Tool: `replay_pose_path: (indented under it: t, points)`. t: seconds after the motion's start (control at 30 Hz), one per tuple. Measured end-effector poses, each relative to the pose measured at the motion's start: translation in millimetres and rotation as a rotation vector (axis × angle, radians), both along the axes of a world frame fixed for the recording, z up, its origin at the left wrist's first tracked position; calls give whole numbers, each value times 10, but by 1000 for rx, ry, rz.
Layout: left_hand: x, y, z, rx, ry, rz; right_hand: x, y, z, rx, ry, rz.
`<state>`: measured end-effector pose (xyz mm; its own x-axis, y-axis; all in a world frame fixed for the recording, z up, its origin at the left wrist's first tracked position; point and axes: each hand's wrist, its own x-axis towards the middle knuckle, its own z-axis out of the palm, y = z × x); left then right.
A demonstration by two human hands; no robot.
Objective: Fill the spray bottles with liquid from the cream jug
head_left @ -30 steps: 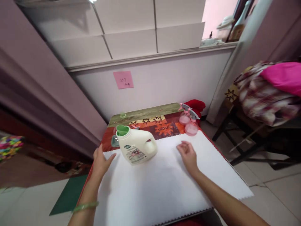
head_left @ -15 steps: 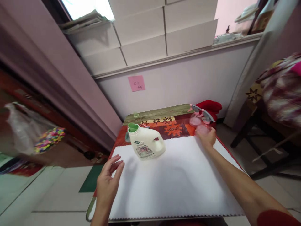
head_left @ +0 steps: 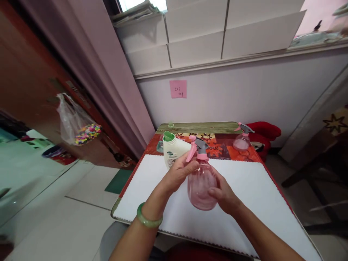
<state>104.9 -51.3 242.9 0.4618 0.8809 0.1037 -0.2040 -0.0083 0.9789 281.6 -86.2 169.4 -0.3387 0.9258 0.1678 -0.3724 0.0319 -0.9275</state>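
Observation:
A translucent pink spray bottle (head_left: 200,194) with a grey and pink trigger head is held upright over the white mat (head_left: 244,210). My right hand (head_left: 227,195) wraps round its body from the right, thumb in front. At the bottle's neck, just under the trigger, my left hand (head_left: 178,174) is closed, its fingertips partly hidden behind the bottle. Behind them stands a cream detergent jug (head_left: 178,146) with a green spout, its right part covered by the spray bottle and my left hand. A second pink spray bottle (head_left: 241,142) stands at the table's far right.
A small green cap (head_left: 170,125) lies at the table's back edge. Something clear and greenish (head_left: 160,146) sits left of the jug. Beyond the right corner is a red plush thing (head_left: 268,131). A plastic bag of colourful pieces (head_left: 88,133) hangs at the left. A pink note (head_left: 178,89) is on the wall.
My right hand has brought one spray bottle from the far right to the front middle. My left hand, open before, has moved right and closed at its neck. The view has shifted left.

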Motion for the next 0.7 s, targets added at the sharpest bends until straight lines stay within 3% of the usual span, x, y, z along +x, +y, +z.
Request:
replay_pose_path:
  t: [0.1, 0.17, 0.27, 0.33, 0.4, 0.5, 0.6, 0.7]
  points:
    - [-23, -97, 8, -27, -33, 37, -163, -26, 81, 1, 23, 75]
    - [-47, -157, 27, -47, -50, 110, -258, -41, 109, -2, 40, 39]
    - [-83, -181, 63, -35, -156, 158, -381, -94, 73, -217, 161, 6]
    - [-108, -164, 79, -8, -240, 120, -431, -148, -4, -482, 205, 209]
    - [-132, -141, 80, -14, -284, 97, -455, -200, -101, -695, 211, 531]
    - [-156, -128, 56, -23, -296, 103, -479, -239, -227, -857, 385, 805]
    - [-163, -140, 33, 26, -246, 153, -521, -236, -265, -931, 587, 792]
    - [-151, -156, 27, 30, -203, 241, -600, -248, -230, -818, 557, 551]
